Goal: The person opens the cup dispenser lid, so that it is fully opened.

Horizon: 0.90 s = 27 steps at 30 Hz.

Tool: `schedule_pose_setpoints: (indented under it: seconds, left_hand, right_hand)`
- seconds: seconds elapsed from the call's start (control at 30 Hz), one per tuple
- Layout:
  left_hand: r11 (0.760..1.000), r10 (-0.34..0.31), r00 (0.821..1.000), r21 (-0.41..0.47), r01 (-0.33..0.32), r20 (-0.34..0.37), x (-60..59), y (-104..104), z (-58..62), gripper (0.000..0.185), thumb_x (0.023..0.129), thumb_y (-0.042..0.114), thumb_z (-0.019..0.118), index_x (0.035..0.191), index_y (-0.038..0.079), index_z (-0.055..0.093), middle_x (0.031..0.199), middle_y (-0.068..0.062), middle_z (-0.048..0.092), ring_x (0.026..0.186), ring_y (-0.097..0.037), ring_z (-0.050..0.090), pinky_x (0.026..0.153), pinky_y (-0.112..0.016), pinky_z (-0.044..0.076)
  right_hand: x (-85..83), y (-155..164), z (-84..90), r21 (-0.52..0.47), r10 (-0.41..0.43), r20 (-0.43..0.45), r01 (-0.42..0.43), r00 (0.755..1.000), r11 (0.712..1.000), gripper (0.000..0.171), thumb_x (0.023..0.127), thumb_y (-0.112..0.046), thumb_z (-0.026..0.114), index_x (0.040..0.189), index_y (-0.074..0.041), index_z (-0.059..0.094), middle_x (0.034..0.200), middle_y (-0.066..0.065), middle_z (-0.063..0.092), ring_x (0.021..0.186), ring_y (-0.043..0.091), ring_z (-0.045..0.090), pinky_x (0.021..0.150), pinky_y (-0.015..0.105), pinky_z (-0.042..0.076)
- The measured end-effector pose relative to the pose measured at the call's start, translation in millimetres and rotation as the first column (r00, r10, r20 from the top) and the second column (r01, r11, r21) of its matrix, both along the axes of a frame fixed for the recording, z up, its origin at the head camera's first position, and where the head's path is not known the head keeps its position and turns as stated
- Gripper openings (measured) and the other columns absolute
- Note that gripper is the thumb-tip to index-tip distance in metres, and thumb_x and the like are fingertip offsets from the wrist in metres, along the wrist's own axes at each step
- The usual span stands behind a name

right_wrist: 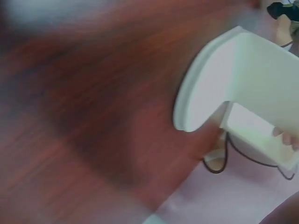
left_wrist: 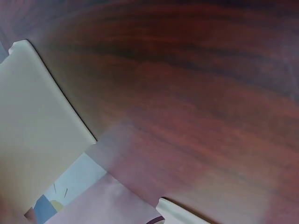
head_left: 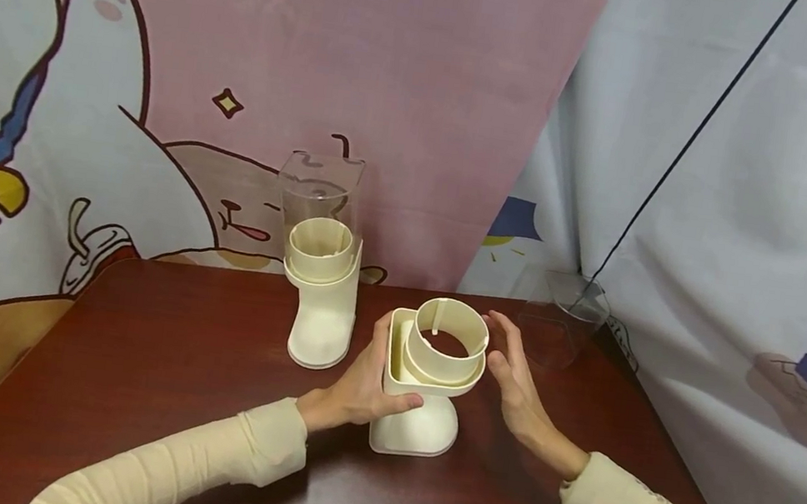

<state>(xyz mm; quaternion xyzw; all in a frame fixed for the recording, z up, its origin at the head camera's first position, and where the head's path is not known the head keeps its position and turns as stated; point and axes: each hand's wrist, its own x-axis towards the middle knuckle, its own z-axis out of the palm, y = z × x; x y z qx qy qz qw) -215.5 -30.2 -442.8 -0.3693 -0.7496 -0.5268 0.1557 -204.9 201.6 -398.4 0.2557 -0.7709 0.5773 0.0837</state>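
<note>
A cream plastic dispenser stand (head_left: 415,426) with a round foot stands on the table in front of me, its open ring collar (head_left: 446,366) on top. My left hand (head_left: 361,381) grips it from the left, the thumb across its front under the upper tray. On the other side, my right hand (head_left: 519,388) is beside the collar, fingers loosely bent and fingertips close to the rim. The left wrist view has the stand's flat side (left_wrist: 37,121) at its left edge. In the right wrist view the stand (right_wrist: 266,70) shows its underside and foot.
Behind to the left is a matching stand (head_left: 323,318) with a clear square tank (head_left: 321,187) on it. Another clear container (head_left: 553,329) lies at the table's back right corner. A dark red table (head_left: 189,394) meets printed curtains (head_left: 420,119) at the back.
</note>
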Motion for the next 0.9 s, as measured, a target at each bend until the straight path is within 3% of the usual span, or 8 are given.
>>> schedule_pose_setpoints:
  seconds: [0.1,0.27,0.4,0.5,0.63,0.77,0.9]
  left_hand:
    - [1.000,0.007,1.000,-0.006,-0.007,-0.013,-0.1,-1.9,-1.2,0.106,0.065,0.065,0.062,0.140,0.016,0.006,0.123,0.001,0.043,0.107,-0.013,0.048,0.093,-0.027,0.038]
    - [1.000,0.013,1.000,-0.019,-0.014,-0.027,0.2,-3.6,-2.2,0.108,0.064,0.071,0.058,0.140,0.015,0.005,0.125,0.000,0.041,0.109,-0.013,0.047,0.094,-0.027,0.038]
    - [1.000,0.016,0.999,-0.020,-0.017,-0.038,0.0,-2.2,-1.4,0.107,0.065,0.069,0.058,0.140,0.014,0.005,0.126,-0.001,0.040,0.110,-0.014,0.046,0.095,-0.029,0.038]
    - [0.999,0.034,0.998,-0.025,-0.035,-0.045,-0.5,-0.9,-0.6,0.107,0.065,0.067,0.060,0.140,0.014,0.005,0.127,0.000,0.039,0.110,-0.014,0.046,0.095,-0.028,0.037]
    - [1.000,0.020,0.999,-0.022,-0.020,-0.038,2.2,1.0,4.1,0.104,0.066,0.056,0.066,0.140,0.013,0.006,0.127,0.000,0.039,0.109,-0.013,0.046,0.094,-0.027,0.038]
    - [0.999,-0.033,0.998,-0.027,0.031,-0.049,9.2,-1.7,20.4,0.101,0.064,0.031,0.071,0.137,0.002,0.009,0.126,-0.009,0.040,0.108,-0.016,0.046,0.094,-0.027,0.038]
    - [0.992,-0.090,0.990,-0.093,0.080,-0.108,-4.7,-8.0,16.3,0.098,0.064,0.031,0.066,0.136,0.000,0.009,0.128,-0.013,0.038,0.109,-0.017,0.045,0.094,-0.028,0.037]
  right_hand:
    - [0.1,-8.4,4.7,-0.003,0.023,-0.024,-0.023,0.999,1.000,0.060,0.092,-0.046,0.031,0.139,-0.009,0.022,0.140,0.008,0.029,0.127,0.015,0.028,0.100,0.018,0.024]
    - [-2.2,-21.7,15.3,-0.026,0.061,-0.055,-0.062,0.997,0.998,0.067,0.091,-0.053,0.026,0.138,-0.004,0.023,0.138,0.011,0.030,0.121,0.011,0.034,0.096,0.017,0.027]
    - [-11.5,-32.8,29.9,-0.093,0.134,-0.015,-0.135,0.991,0.987,0.065,0.094,-0.048,0.018,0.136,0.001,0.025,0.137,0.017,0.031,0.118,0.009,0.040,0.094,0.015,0.032]
    - [-22.3,-39.3,39.2,-0.170,0.250,0.073,-0.234,0.966,0.957,0.058,0.097,-0.039,0.012,0.135,0.003,0.027,0.136,0.014,0.035,0.114,0.009,0.045,0.094,0.018,0.036]
    - [-28.8,-40.9,42.3,-0.243,0.383,0.173,-0.337,0.908,0.909,0.050,0.097,-0.024,0.012,0.134,0.005,0.028,0.137,0.010,0.038,0.113,0.015,0.049,0.096,0.026,0.037]
    - [-24.5,-40.5,39.5,-0.250,0.387,0.205,-0.334,0.899,0.909,0.047,0.095,-0.020,0.014,0.137,-0.003,0.030,0.141,0.010,0.034,0.119,0.015,0.045,0.098,0.027,0.034]
    - [-14.2,-44.1,38.5,-0.270,0.335,0.215,-0.274,0.917,0.923,0.047,0.095,-0.021,0.015,0.135,-0.005,0.034,0.139,0.008,0.038,0.123,0.014,0.041,0.101,0.024,0.029]
